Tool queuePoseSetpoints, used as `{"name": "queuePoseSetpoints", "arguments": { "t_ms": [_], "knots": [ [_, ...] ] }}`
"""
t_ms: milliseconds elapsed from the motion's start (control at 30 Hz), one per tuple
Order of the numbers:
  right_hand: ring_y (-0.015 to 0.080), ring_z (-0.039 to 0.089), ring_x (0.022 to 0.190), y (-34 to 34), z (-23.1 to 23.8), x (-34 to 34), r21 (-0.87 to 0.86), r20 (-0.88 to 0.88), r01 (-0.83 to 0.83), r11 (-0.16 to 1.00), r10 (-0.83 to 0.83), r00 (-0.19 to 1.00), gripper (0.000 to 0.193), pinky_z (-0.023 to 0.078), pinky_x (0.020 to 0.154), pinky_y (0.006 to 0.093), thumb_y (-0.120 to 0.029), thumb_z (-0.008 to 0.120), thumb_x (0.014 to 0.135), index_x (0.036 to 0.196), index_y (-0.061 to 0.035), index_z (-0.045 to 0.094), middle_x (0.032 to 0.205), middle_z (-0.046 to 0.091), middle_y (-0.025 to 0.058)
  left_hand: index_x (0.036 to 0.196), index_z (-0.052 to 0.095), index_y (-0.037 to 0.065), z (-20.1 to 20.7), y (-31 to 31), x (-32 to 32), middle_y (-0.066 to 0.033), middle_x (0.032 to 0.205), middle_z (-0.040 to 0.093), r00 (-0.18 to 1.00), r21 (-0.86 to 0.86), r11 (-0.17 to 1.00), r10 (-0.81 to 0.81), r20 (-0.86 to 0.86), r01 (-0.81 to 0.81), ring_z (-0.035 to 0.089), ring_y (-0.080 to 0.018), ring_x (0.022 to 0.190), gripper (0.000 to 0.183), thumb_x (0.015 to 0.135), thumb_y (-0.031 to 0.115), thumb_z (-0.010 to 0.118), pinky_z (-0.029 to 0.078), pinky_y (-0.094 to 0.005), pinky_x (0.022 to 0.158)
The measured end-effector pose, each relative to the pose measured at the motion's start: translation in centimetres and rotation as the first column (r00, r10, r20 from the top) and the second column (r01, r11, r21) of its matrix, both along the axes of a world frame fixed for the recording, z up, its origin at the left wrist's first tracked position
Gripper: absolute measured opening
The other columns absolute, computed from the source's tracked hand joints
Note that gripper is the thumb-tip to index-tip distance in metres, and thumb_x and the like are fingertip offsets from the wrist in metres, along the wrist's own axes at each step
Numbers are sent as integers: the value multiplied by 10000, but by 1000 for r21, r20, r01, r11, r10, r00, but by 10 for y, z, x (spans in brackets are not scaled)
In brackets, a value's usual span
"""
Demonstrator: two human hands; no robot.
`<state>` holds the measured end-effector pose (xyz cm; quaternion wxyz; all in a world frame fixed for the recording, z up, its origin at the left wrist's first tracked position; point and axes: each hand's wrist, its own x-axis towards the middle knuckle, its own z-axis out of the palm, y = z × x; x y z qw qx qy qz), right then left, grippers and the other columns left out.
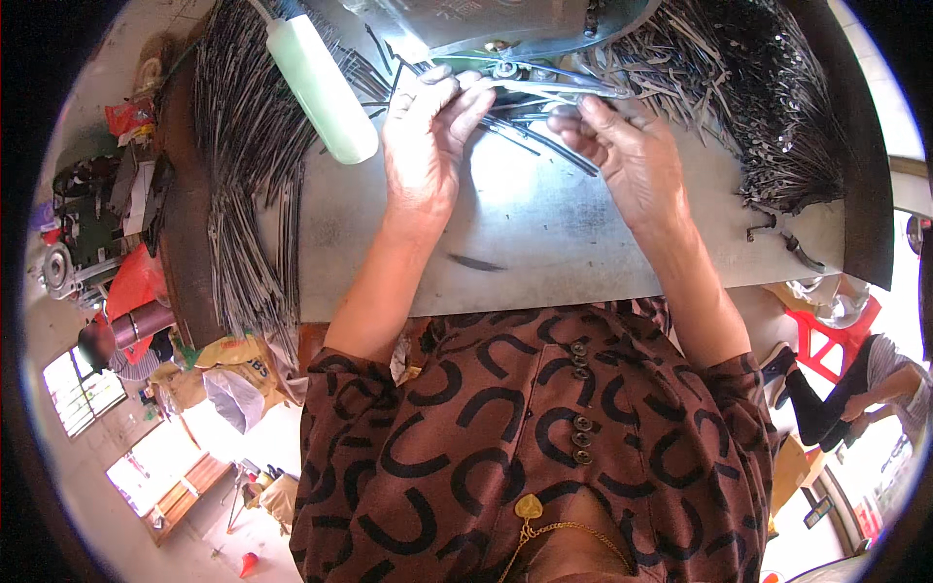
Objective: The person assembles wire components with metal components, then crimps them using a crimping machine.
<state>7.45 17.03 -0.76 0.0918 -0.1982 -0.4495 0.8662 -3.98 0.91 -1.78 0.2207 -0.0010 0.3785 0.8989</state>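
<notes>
My left hand [428,131] is raised over the metal worktable, fingers closed in a pinch on one end of a thin pale strip [544,88]. The strip reaches across to my right hand [622,141], whose thumb and fingertips close around its other end. Just beneath the hands lie several loose dark thin strips [544,146]. A grey machine head [525,27] stands directly behind the fingers, and its bright light washes out detail there. Exactly how the strip sits in the machine cannot be made out.
Long dark strips pile up at the left [243,194], and a heap of dark strips with shaped ends [787,117] covers the right. A pale green lamp tube [321,87] hangs left of my hands. At the far right a person [875,398] sits near a red stool [826,335].
</notes>
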Motion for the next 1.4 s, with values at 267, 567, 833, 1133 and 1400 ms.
{"name": "queuePoseSetpoints", "arguments": {
  "t_ms": [267, 567, 833, 1133, 1400],
  "knots": [
    [271, 654, 895, -1, 5, -12, -99, -98, 140, 985, -150, 984, 256, 548, 804, 312, -60, 544, 903, 1111, 88, 524, 994, 620, 174, 1051, 475, -28, 2, 1, -7, -199, 1010, 583, 998, 166, 984, -52, -44, 58, 638, -321, 920, 222, 848, -44, 562, 580, -389, 807],
    [280, 658, 884, -1, 0, -13, -93, -88, 148, 985, -156, 984, 265, 552, 787, 310, -60, 546, 906, 1131, 78, 527, 990, 621, 175, 1001, 509, -38, 4, -1, -6, -179, 925, 606, 986, -29, 998, -58, -154, 54, 646, -331, 907, 169, 848, -18, 579, 575, -395, 807],
    [277, 662, 865, 0, 6, -17, -111, -123, 156, 982, -169, 978, 260, 552, 773, 305, -53, 541, 907, 1120, 95, 521, 981, 623, 187, 976, 506, -47, 7, 6, -5, -175, 914, 605, 969, -28, 999, 13, -246, -21, 651, -327, 888, 141, 859, -2, 570, 562, -390, 826],
    [268, 660, 868, -5, 10, -13, -99, -103, 146, 984, -156, 982, 284, 549, 767, 308, -60, 541, 905, 1138, 97, 499, 968, 623, 192, 983, 497, -42, 12, 2, 2, -177, 941, 606, 979, -88, 995, 21, -201, -39, 653, -319, 885, 158, 851, -13, 580, 570, -364, 799],
    [282, 658, 872, 1, 5, -16, -99, -130, 168, 981, -180, 975, 277, 552, 764, 317, -65, 534, 908, 1137, 90, 504, 970, 620, 188, 986, 498, -42, 5, 8, 0, -175, 929, 609, 977, -57, 998, 13, -214, -26, 656, -314, 877, 151, 858, -6, 570, 572, -353, 791]
  ]
}}
